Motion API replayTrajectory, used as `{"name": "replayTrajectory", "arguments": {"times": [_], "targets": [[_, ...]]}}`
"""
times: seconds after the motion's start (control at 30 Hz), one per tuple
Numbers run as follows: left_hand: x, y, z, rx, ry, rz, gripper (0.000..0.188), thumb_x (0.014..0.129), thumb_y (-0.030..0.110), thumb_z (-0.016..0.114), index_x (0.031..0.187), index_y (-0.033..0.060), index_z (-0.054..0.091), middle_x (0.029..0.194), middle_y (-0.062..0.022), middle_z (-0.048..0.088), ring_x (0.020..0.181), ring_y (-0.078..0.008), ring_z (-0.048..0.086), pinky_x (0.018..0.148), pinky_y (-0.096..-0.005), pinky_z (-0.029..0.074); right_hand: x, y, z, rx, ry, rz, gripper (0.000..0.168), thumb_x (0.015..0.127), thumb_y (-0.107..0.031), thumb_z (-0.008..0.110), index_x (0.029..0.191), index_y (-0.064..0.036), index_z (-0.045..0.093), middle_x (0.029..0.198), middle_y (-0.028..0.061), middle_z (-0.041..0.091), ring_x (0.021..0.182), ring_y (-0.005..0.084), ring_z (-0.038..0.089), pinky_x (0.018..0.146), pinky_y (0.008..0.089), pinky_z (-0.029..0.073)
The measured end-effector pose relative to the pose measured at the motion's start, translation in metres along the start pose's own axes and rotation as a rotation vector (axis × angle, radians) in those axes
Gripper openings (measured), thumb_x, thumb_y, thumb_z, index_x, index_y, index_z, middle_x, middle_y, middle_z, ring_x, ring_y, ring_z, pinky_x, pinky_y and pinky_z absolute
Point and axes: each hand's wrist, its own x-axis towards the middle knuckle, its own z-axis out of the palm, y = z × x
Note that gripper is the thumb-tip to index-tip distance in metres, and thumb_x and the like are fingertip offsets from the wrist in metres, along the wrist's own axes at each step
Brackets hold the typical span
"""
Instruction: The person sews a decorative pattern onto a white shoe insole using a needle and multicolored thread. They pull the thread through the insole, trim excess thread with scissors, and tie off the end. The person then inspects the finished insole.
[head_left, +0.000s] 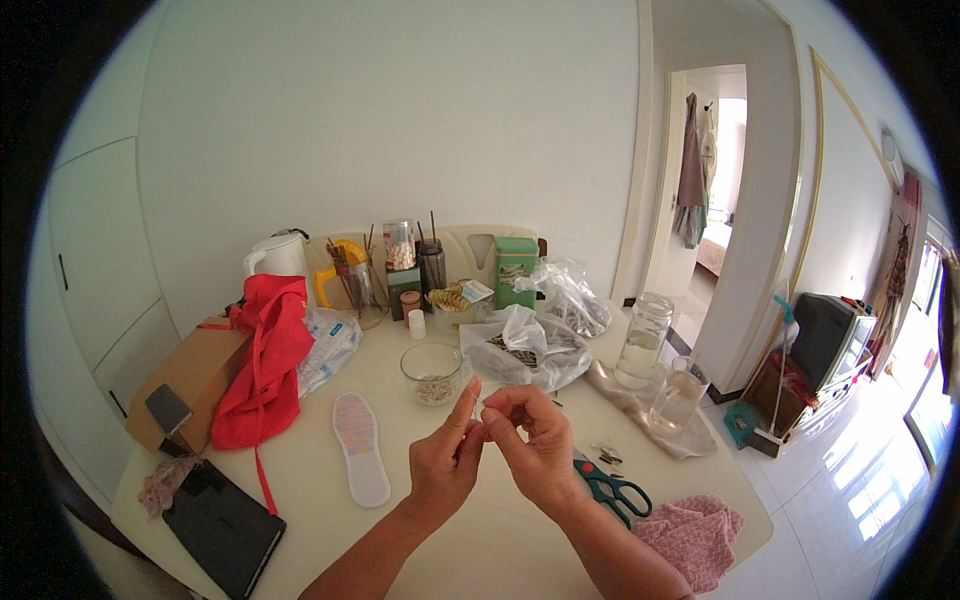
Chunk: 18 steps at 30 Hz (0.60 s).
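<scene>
My left hand (448, 457) and my right hand (531, 442) meet above the middle of the table, fingertips almost touching. Between them runs a thin, pale strand (475, 409), perhaps thread; it is too fine to name surely. The left index finger points up beside it, while the right thumb and index finger pinch it. Just behind the hands stands a clear glass cup (431, 367) with small pale pieces at its bottom. To the left lies a white shoe insole (360, 450), its upper part covered in coloured stitching. Green-handled scissors (613, 491) rest close to my right wrist, partly hidden by it.
Clear plastic bags (525, 349) with dark strips, a water jar (643, 341) and a glass mug (675, 401) stand behind and right. A pink cloth (694, 536) lies at the right edge. Leftward are a red bag (262, 367), a cardboard box (184, 375) and a black notebook (225, 529).
</scene>
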Motion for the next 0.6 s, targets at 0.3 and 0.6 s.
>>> {"name": "replayTrajectory", "arguments": {"times": [0.3,0.6], "targets": [[-0.0017,-0.0023,0.0026,-0.002,0.023,0.01,0.057,0.077,-0.004,0.057,0.13,0.0094,0.04,0.066,-0.0109,0.057,0.049,-0.0132,0.049,0.048,-0.0243,0.042,-0.0011,0.001,0.002,0.007,0.008,-0.012,0.012,0.081,-0.007,0.059,0.092,-0.002,0.058,0.084,0.0045,0.056,0.069,0.0102,0.049,0.065,0.0234,0.042],[-0.0032,-0.0054,0.0002,0.056,-0.034,-0.011,0.055,0.082,0.002,0.055,0.133,0.0104,0.035,0.077,-0.0145,0.062,0.062,-0.0167,0.06,0.055,-0.0261,0.046,-0.0012,0.0032,0.0022,0.024,-0.004,0.021,0.012,0.081,-0.007,0.059,0.092,-0.001,0.058,0.085,0.0053,0.056,0.071,0.0103,0.05,0.065,0.0237,0.043]]}}
